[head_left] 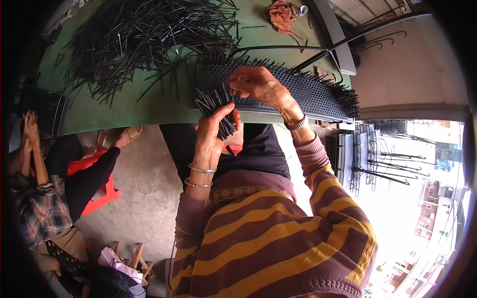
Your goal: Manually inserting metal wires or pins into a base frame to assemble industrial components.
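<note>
My left hand is wrapped round a bundle of thin black rods, held upright at the green table's near edge. Just above the bundle is my right hand, its thumb and fingers pinched at one thin black rod, mostly hidden by the fingers. Beneath and behind my right hand lies a long black perforated rack, its surface full of small round holes. Rows of black rods stick up along its far edge and right end.
A big tangled heap of black rods covers the far left of the green table. An orange cloth and a tape roll lie at the back. Black hooked bars cross at right. Another person sits at left by a red stool.
</note>
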{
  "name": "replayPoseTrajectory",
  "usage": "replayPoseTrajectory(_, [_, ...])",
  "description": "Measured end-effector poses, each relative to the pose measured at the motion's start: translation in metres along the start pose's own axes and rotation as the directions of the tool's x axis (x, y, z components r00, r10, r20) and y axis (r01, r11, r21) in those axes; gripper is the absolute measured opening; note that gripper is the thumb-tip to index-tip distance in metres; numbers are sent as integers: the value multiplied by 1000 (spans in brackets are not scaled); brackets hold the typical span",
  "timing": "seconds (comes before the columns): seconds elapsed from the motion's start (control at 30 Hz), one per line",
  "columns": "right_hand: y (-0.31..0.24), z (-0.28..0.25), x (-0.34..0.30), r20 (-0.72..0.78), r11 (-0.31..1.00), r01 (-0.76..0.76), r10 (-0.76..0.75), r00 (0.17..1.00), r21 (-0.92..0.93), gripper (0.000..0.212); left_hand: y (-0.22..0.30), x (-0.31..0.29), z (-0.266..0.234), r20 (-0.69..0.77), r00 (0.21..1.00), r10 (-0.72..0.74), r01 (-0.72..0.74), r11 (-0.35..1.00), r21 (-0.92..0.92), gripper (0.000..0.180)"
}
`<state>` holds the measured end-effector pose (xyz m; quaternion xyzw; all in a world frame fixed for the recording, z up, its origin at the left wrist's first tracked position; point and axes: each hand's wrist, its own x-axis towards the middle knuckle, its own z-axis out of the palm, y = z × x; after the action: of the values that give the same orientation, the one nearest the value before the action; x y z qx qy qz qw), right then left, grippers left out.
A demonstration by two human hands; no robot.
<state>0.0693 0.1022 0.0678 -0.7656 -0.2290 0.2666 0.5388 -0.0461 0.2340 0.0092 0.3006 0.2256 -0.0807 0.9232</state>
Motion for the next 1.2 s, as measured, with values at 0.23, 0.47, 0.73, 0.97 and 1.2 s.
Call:
replayPoseTrajectory(0.23, [-1, -9, -4, -34, 990, -9, 14, 999, 144, 16, 8, -3, 4, -54, 992, -114, 113, 993, -28, 17])
replayPoseTrajectory(0.47, [-3, -5, 18, -561, 917, 198, -371, 740, -345, 8, 2, 2, 0, -105, 993, -59, 43, 988, -149, 18])
replayPoseTrajectory(0.73, [37, -1, 49, -480, 792, 179, -515, 710, -584, 7, 3, -2, 7, -73, 996, -51, 43, 993, -107, 13])
replayPoseTrajectory(0.97, [25, 11, 46, -356, 558, 9, -543, 760, -830, 14, 7, -8, 16, -186, 980, -68, 53, 995, -84, 14])
replayPoseTrajectory(1.2, [9, 0, 9, -52, 994, 23, -29, 998, -105, 23, 2, -6, 8, -135, 991, -25, 18, 998, -54, 14])
